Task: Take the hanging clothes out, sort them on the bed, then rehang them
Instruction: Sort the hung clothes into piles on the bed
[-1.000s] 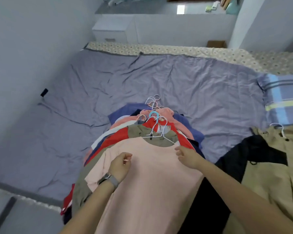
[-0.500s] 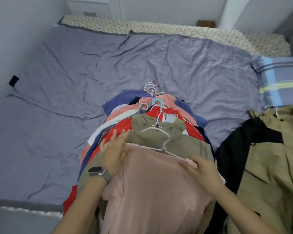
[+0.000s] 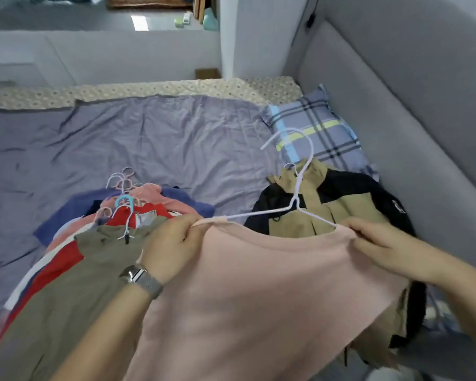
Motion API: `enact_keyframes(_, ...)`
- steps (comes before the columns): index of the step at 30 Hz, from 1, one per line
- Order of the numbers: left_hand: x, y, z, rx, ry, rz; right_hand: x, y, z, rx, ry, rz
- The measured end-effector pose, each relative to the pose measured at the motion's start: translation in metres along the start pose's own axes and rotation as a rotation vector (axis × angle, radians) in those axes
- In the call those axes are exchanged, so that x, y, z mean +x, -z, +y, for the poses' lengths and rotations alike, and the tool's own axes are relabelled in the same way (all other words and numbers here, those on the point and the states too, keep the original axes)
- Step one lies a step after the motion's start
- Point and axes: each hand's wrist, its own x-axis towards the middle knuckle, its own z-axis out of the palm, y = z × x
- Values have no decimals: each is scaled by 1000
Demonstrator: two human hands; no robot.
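Bed point(image 3: 154, 149) with wrinkled purple sheet across frame centre; plaid pillow point(image 3: 313, 133) at upper right. Stack of hangered clothes point(image 3: 74, 265) at lower left, tan-and-black jacket point(image 3: 338, 207) at right, set apart. Pink shirt point(image 3: 259, 298) raised at lower centre, white hanger point(image 3: 297, 193) through neck. Left hand point(image 3: 171, 248) pinching left shoulder seam; right hand point(image 3: 382, 248) gripping right shoulder. Removal apparently done. Sorting under way, stack mostly unsorted. Rehanging not yet begun.
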Motion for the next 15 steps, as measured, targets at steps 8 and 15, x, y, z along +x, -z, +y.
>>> enact_keyframes(8,178,-139,124,-63,209,52,124,183,167,-408,-92,158)
enact_keyframes(15,189,-204,64,83,508,84,183,22,224,-519,-233,232)
